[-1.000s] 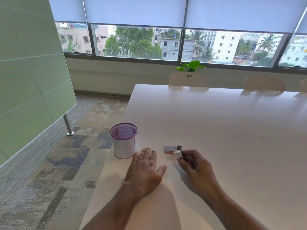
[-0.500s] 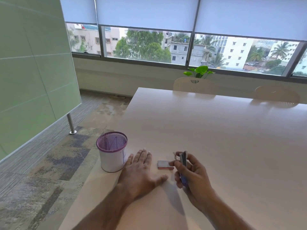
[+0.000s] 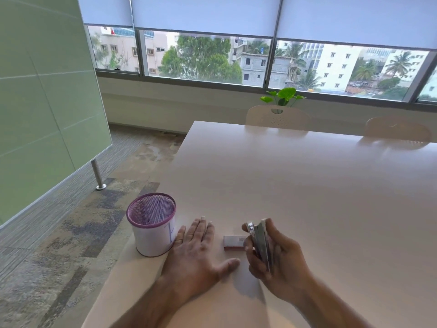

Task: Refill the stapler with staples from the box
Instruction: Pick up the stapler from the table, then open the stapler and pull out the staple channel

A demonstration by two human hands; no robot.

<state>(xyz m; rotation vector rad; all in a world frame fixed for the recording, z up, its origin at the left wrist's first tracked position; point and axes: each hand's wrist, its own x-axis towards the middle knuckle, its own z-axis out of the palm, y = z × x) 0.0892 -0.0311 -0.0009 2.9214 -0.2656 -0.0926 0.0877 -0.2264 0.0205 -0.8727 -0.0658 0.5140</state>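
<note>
Head cam, looking down at a pale table (image 3: 307,185). Right hand (image 3: 281,259) lifted off the surface, fingers curled snug around the stapler (image 3: 261,242), held on edge with the metal nose poking out the top of the grip. Staple box (image 3: 234,242) flat on the table just left of that grip, partly hidden behind the thumb. Left hand (image 3: 196,254) further left, palm down, fingers spread, holding nothing. Purple mesh pen cup (image 3: 152,224) just beyond its little finger, near the table edge.
</note>
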